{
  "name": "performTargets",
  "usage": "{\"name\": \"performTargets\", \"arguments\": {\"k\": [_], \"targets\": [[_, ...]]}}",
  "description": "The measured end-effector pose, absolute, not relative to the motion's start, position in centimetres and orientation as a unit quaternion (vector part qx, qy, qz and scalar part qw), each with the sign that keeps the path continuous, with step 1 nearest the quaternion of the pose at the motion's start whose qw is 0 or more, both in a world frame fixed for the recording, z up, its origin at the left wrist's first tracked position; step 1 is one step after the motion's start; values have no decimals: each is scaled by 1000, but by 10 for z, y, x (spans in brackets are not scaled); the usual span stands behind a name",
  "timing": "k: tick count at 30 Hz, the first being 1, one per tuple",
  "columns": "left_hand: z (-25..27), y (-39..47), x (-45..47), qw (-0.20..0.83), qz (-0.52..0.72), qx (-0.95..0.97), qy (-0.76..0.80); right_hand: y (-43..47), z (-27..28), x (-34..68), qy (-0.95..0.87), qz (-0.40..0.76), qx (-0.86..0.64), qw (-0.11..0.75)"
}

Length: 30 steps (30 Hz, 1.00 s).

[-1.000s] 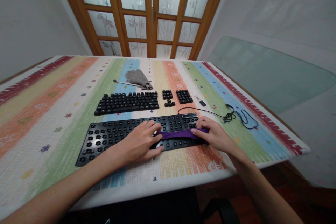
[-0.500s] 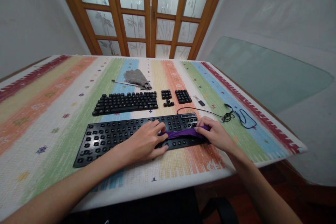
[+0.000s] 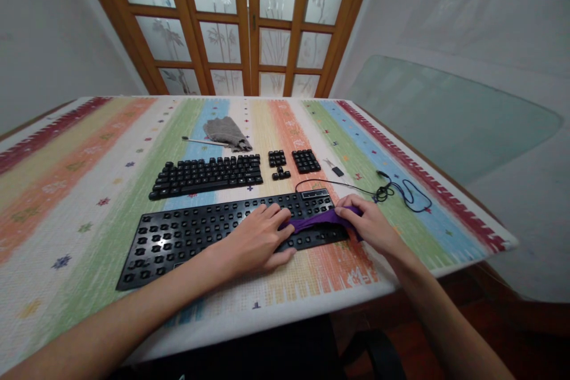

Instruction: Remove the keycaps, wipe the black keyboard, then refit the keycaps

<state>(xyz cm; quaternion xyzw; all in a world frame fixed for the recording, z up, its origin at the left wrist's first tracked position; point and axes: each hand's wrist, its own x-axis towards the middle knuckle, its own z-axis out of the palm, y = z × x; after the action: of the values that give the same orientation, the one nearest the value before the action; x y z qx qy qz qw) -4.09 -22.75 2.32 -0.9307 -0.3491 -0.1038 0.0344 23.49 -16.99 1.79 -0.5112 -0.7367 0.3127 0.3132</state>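
A strip of purple cloth (image 3: 317,221) is stretched between my two hands over the right part of a black keyboard base (image 3: 178,236) whose keycaps are off. My left hand (image 3: 260,238) lies over the middle of the base, its fingertips closed on the cloth's left end; its thumb reaches toward the near edge. At the base's right end, my right hand (image 3: 371,222) pinches the cloth between thumb and fingers, and a bit of it hangs below. Small square switch mounts show in rows across the base. Both hands hide part of the rows.
Behind the base lie black keycaps in groups: a main block (image 3: 209,173), a small cluster (image 3: 276,158), arrow keys (image 3: 280,173) and a number pad (image 3: 306,160). Farther back are a grey cloth (image 3: 227,132) and a thin brush (image 3: 205,141). A black cable (image 3: 407,193) coils at right.
My left hand has slid right along the base, nearer my right hand, and the cloth between them is shorter. The whole view has shifted slightly.
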Motion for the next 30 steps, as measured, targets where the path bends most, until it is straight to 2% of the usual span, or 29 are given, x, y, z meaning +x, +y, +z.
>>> {"name": "performTargets", "arguments": {"k": [4,8,21,30], "targets": [[27,-226,-40,24,-105,-930,-352,-175,21,243,-777,250,-514,266],[30,-225,-39,8,-109,-930,-351,-177,21,249,-783,266,-519,217],[27,-223,-37,-5,-127,-929,-347,-172,17,253,-772,271,-527,231],[15,-225,-35,48,-133,-934,-329,-171,17,253,-768,277,-526,238]]}}
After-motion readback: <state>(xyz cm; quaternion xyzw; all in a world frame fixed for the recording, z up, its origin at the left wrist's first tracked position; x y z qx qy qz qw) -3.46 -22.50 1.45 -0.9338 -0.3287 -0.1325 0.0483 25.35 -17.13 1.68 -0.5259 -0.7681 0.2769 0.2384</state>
